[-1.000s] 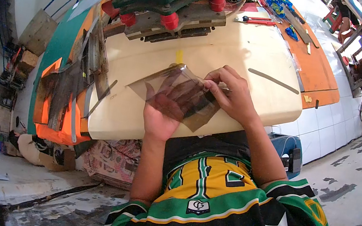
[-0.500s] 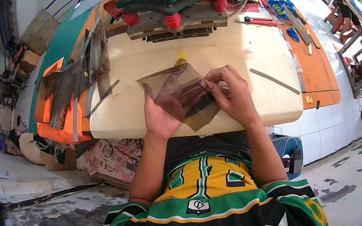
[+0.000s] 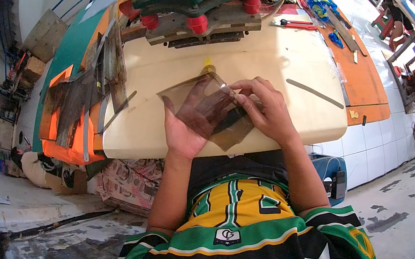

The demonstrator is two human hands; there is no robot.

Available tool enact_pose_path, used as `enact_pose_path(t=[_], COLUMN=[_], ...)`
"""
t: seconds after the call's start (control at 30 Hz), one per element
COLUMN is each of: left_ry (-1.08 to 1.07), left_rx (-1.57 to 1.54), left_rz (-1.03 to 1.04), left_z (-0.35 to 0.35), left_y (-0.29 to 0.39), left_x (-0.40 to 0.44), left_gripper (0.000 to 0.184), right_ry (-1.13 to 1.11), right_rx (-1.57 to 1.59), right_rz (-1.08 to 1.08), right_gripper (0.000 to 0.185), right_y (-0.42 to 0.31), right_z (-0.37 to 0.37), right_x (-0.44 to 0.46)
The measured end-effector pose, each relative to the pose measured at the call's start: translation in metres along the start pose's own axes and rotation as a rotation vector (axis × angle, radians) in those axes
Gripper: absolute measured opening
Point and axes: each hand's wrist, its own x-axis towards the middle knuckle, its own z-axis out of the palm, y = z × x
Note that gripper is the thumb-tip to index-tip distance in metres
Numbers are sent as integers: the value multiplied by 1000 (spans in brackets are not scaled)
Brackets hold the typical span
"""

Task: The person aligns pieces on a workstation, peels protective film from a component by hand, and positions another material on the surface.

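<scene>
A see-through brown plastic sheet is tilted above the pale work surface, close to my body. My left hand lies palm up beneath it, fingers spread and showing through the tinted film, supporting it from below. My right hand pinches the sheet's upper right edge between thumb and fingertips. Light glints off the film near that pinch. A darker patch shows through the sheet's right half; what it is I cannot tell.
Beyond my hands stands a press head with red and yellow knobs. A thin metal strip lies at right, red-handled cutters farther back. Dark scrap sheets pile up at left. An orange board borders the right side.
My right fingers have shifted slightly to the left and down along the sheet's edge, and a bright glint has appeared there. My left hand stays nearly still.
</scene>
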Motion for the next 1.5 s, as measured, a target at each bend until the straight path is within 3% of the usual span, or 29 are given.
enact_pose_path(t=[0.2,0.27,0.7,0.8,1.5], left_ry=[3,-82,-126,-93,-197], left_rx=[81,-67,-143,20,51], left_rz=[-20,-58,-84,-73,-85], left_z=[0,8,4,-1,1], left_y=[1,-2,-1,1,0], left_x=[0,0,2,4,-2], left_gripper=[105,107,114,116,136], right_ry=[-6,-30,6,10,128], right_rx=[64,26,46,-3,-48], right_rz=[3,35,23,18,239], right_gripper=[13,11,9,7,18], right_y=[0,0,2,4,6], right_z=[0,-1,2,4,6], right_x=[0,0,1,1,0])
